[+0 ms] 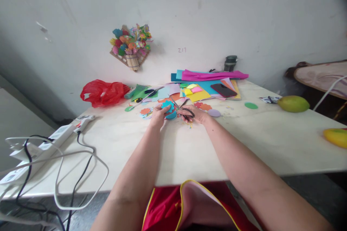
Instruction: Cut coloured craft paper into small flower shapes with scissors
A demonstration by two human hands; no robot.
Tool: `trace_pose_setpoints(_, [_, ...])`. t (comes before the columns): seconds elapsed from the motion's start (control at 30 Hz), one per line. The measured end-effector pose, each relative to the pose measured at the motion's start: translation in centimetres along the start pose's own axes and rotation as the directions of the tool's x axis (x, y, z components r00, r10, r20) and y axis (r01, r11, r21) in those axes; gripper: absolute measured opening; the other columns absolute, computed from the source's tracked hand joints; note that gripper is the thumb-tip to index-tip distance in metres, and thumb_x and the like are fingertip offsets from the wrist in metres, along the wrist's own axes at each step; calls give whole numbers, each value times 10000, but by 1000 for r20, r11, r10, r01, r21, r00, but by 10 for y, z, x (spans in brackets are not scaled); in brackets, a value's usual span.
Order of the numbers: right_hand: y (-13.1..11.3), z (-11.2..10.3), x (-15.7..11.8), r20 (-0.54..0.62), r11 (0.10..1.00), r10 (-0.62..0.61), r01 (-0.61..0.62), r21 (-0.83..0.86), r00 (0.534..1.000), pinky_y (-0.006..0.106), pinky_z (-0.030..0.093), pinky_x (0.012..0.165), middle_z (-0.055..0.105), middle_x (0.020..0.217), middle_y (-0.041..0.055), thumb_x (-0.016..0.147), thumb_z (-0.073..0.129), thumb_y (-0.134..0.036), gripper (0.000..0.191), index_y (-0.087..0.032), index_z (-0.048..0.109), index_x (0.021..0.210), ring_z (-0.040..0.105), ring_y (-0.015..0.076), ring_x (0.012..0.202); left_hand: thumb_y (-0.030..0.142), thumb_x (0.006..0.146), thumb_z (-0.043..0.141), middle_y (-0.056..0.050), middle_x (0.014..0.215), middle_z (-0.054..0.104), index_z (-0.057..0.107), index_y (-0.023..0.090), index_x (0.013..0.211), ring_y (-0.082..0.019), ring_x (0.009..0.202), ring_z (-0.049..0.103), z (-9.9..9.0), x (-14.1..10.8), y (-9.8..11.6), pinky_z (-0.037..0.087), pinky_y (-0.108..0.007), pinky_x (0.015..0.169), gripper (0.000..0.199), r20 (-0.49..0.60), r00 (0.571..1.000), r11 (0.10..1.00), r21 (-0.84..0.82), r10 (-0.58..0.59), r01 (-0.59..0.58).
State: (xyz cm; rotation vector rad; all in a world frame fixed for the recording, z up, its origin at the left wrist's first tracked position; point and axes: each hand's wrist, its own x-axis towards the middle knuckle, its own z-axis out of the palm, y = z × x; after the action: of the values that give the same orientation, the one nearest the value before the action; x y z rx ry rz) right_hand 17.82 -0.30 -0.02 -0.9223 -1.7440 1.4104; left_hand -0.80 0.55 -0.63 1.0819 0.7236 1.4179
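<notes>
Between the fingers of my left hand point(159, 114) is a blue paper flower point(168, 106) with a scalloped edge. My right hand point(195, 113) is closed around the dark handles of a pair of scissors point(189, 112); the blades point up and left, close beside the blue flower. Small paper scraps point(187, 124) lie on the table under my hands. An orange paper flower point(145, 111) lies left of my left hand, and more orange flowers point(206, 107) lie right of the scissors, near a lilac paper oval point(214, 113).
Coloured paper sheets point(201, 95) with a phone point(223, 90) on top lie at the back. A red plastic bag point(104, 93) is at back left. A power strip point(40, 151) with loose cables borders the left. Two mangoes point(293, 104) lie at right. A dark cup point(230, 63) stands by the wall.
</notes>
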Motion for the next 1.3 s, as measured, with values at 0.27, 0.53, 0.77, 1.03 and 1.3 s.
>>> trace_pose_setpoints(0.27, [4, -2, 3, 0, 1000, 14, -14, -16, 1000, 150, 310, 307, 600, 530, -9, 790, 714, -427, 331, -139, 560, 734, 516, 63, 377, 282, 467, 886, -55, 702, 712, 684, 132, 696, -221, 696, 700, 0, 0, 1, 570, -394, 765, 340, 0, 999, 999, -37, -39, 39])
trace_pose_setpoints(0.53, [-3, 0, -1, 8, 998, 34, -33, -49, 999, 144, 298, 311, 591, 521, -16, 783, 717, -430, 328, -143, 563, 742, 501, 57, 368, 233, 498, 872, -57, 720, 720, 686, 130, 708, -200, 707, 698, -4, 1, -1, 578, -370, 778, 298, 30, 996, 994, -63, -83, 84])
trace_pose_setpoints(0.77, [-5, 3, -2, 4, 997, 34, -33, -63, 999, 151, 292, 315, 588, 521, -20, 774, 722, -437, 337, -152, 550, 725, 491, 57, 368, 197, 539, 841, -50, 721, 719, 672, 133, 719, -195, 699, 699, -9, 5, -5, 585, -354, 756, 256, 19, 994, 991, -77, -107, 108])
trace_pose_setpoints(1.03, [-6, 4, -2, -5, 997, 44, -44, -70, 999, 142, 289, 314, 580, 509, -24, 785, 711, -415, 313, -152, 551, 729, 484, 52, 363, 193, 522, 839, -67, 744, 732, 683, 131, 710, -188, 685, 694, -7, 3, -4, 585, -335, 725, 252, 26, 993, 989, -84, -117, 119])
trace_pose_setpoints(1.3, [-5, 4, 0, -16, 997, 64, -65, -40, 998, 151, 285, 302, 544, 469, -41, 735, 757, -414, 337, -156, 544, 701, 443, 48, 339, 210, 535, 837, -66, 754, 732, 687, 137, 727, -199, 710, 700, -8, 3, -4, 583, -351, 755, 255, 25, 994, 992, -66, -108, 110])
